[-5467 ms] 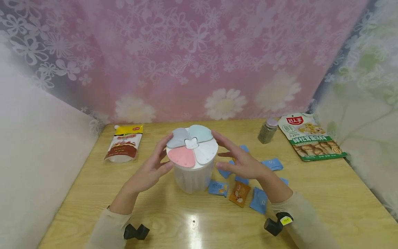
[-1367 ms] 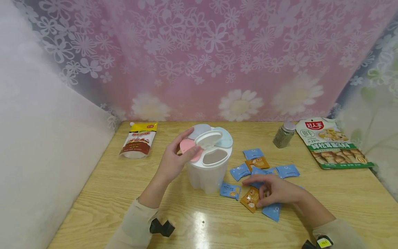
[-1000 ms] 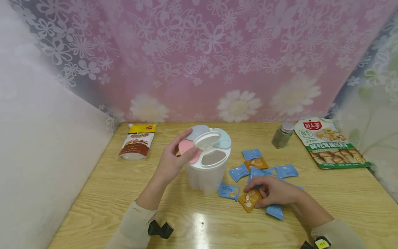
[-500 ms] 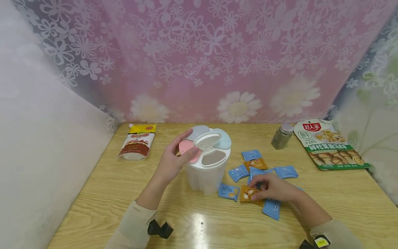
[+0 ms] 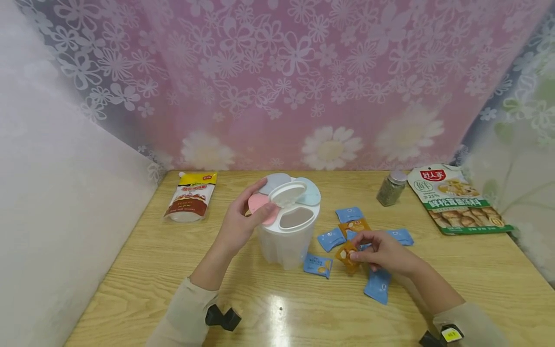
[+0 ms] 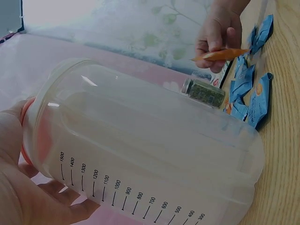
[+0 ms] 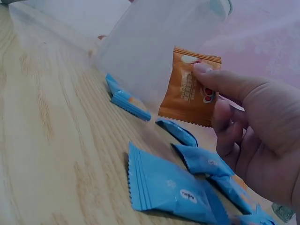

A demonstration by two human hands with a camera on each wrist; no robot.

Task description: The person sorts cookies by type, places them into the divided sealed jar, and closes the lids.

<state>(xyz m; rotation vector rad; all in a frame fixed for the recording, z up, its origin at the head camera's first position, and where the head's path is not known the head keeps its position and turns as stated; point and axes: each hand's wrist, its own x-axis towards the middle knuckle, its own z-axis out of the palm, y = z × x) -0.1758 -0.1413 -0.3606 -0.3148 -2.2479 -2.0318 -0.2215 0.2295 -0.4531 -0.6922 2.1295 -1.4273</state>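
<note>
In the head view my left hand point(image 5: 237, 222) holds the rim of a clear, divided storage canister point(image 5: 284, 246), thumb on the pink petal flap point(image 5: 259, 202) and fingers round the side. The white flap point(image 5: 288, 194) stands raised beside an oval opening point(image 5: 297, 218). My right hand point(image 5: 390, 253) pinches an orange snack packet point(image 7: 190, 91) between thumb and fingers, lifted off the table. Under and around that hand lie several blue snack packets point(image 7: 171, 187), one of them point(image 5: 318, 265) near the canister's base. Another orange packet point(image 5: 354, 225) lies among them.
A white pouch with yellow top point(image 5: 191, 197) lies at the back left. At the back right stand a glass jar of dried herbs point(image 5: 391, 189) and, beside it, a mushroom-picture pouch point(image 5: 459, 200) lying flat. All are on a wooden table point(image 5: 173, 299).
Since the earliest frame the white flap has been raised, and my right hand has left the canister. It has taken hold of the orange packet and lifted it. My left hand stays on the rim.
</note>
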